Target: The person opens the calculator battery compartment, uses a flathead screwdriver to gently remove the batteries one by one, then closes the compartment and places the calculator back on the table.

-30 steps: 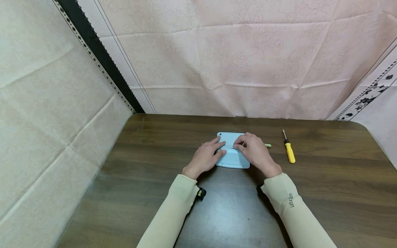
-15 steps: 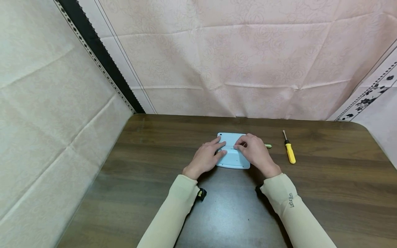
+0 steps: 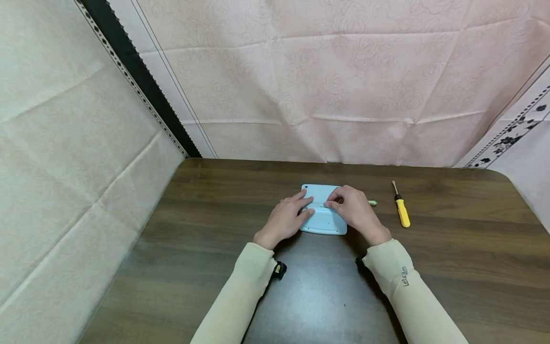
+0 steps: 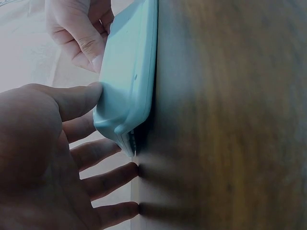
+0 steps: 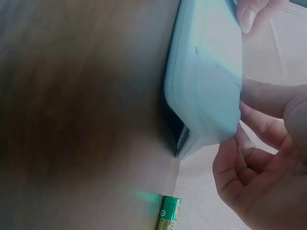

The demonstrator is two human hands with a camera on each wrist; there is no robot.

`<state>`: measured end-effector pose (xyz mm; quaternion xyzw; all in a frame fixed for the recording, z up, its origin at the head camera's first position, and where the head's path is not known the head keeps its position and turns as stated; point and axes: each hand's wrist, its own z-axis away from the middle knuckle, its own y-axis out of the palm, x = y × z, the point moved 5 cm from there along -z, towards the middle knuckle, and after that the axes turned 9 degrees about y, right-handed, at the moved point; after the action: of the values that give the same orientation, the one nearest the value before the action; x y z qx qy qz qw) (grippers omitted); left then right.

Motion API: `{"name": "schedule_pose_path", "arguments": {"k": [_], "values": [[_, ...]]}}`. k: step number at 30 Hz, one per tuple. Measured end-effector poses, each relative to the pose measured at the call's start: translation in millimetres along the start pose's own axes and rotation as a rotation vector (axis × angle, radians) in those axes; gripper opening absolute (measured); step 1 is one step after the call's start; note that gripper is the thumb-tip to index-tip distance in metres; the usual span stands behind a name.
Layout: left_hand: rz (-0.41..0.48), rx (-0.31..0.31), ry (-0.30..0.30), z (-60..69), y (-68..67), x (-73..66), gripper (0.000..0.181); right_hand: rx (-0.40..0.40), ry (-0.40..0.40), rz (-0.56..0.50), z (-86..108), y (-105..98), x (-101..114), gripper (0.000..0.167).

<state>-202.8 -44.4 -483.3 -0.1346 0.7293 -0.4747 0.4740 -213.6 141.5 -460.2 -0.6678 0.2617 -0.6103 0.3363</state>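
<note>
A light-blue plastic device [image 3: 320, 225], which looks like a calculator lying face down, rests on the table with small screw holes in its back. My left hand [image 3: 284, 217] lies over its left side, fingers spread and fairly straight; in the left wrist view the thumb [image 4: 79, 101] touches its back. At the middle of the back, my right hand [image 3: 353, 206] has its thumb and fingertips close together, the other fingers bent. Whether something small sits between those tips is hidden. Just right of that hand lies a green battery [image 5: 169, 213], partly covered in the head view.
A screwdriver [image 3: 402, 210] with a yellow handle lies to the right on the brown wooden table [image 3: 215, 215], its tip pointing to the far edge. Pale patterned cloth [image 3: 343, 95] hangs behind the table, and more cloth covers the left side.
</note>
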Motion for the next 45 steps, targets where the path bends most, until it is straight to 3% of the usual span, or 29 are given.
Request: {"name": "schedule_pose_path", "arguments": {"k": [30,45], "values": [[0.006,0.002,-0.010,0.5,-0.9,-1.0,0.050,0.041,0.000,0.018,-5.3,-3.1,1.4,0.010],[0.002,0.001,-0.003,0.5,-1.1,-2.2,0.049,0.064,0.052,-0.003,-7.3,-2.5,-1.4,0.012]]}}
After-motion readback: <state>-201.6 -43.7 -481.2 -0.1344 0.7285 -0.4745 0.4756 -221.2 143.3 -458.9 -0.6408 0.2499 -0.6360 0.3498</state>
